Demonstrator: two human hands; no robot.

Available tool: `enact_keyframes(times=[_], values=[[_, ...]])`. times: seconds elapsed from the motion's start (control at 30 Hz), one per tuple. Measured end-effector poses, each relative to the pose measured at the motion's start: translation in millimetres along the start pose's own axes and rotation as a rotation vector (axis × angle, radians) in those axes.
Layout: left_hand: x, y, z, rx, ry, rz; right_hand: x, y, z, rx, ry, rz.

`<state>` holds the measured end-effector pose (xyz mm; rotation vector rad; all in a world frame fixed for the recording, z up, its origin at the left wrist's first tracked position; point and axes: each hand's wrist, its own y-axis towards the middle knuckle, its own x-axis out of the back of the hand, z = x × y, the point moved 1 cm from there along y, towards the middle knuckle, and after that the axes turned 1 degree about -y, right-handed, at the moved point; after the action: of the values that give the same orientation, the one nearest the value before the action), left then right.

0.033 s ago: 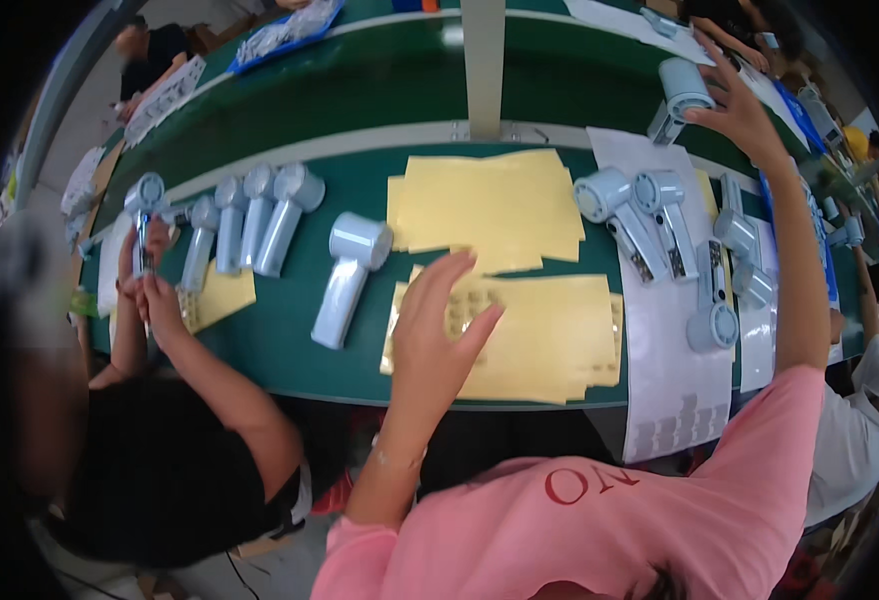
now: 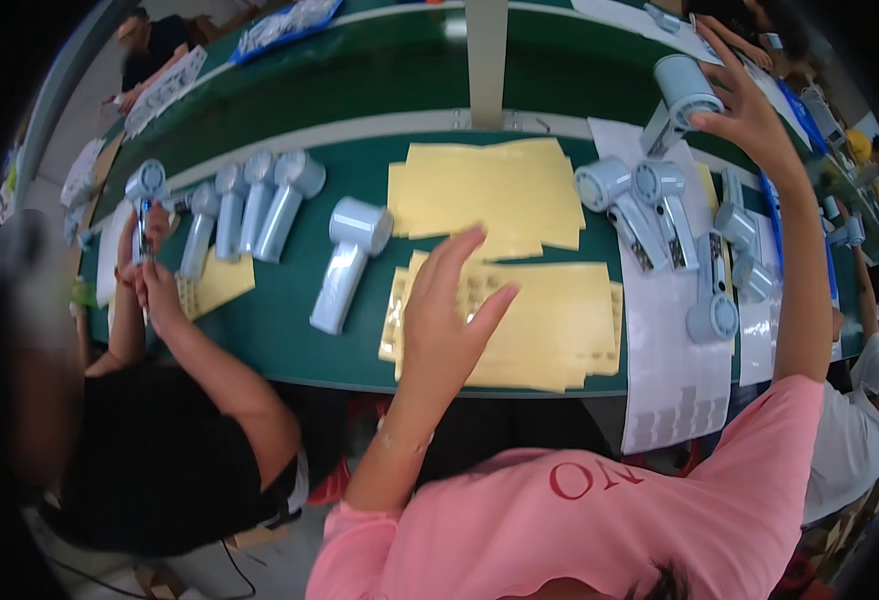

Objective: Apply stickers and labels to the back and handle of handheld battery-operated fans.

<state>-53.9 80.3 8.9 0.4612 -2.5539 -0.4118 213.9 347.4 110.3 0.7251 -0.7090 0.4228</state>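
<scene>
A light-blue, glossy plastic handheld device with a drum-shaped head and straight handle (image 2: 686,84) is gripped by the head in the right hand (image 2: 744,104), at the far right of the scene; its handle is slanted toward the near left, over the far end of a long white printed sheet (image 2: 672,375). The left hand (image 2: 446,312) is held open and unloaded, thumb spread from the fingers, over the left part of a near stack of pale-yellow rectangular sheets (image 2: 550,318); whether the sheets are touched cannot be told from this angle. Just beyond, a far stack of yellow sheets (image 2: 485,185) is laid on the green tabletop (image 2: 280,312). To the left of the stacks, a single light-blue device (image 2: 361,227) is laid with its head away from the near edge, and farther left a row of four similar devices (image 2: 300,174) is set out. On the white sheet, near the held device, a pair of light-blue devices (image 2: 606,186) is placed side by side. At the far left, another device (image 2: 146,181) is held upright in a co-worker's hands (image 2: 163,298).
</scene>
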Motion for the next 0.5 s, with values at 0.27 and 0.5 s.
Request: enact_keyframes(times=[0.27,0.5], values=[[-27,-28,-16,0.407,-0.891,0.165,-123,-80,169,-0.107,0.799,0.252],[25,-39,28,0.470,-1.132,-0.090,-202,-125,144,-0.553,0.635,0.017]])
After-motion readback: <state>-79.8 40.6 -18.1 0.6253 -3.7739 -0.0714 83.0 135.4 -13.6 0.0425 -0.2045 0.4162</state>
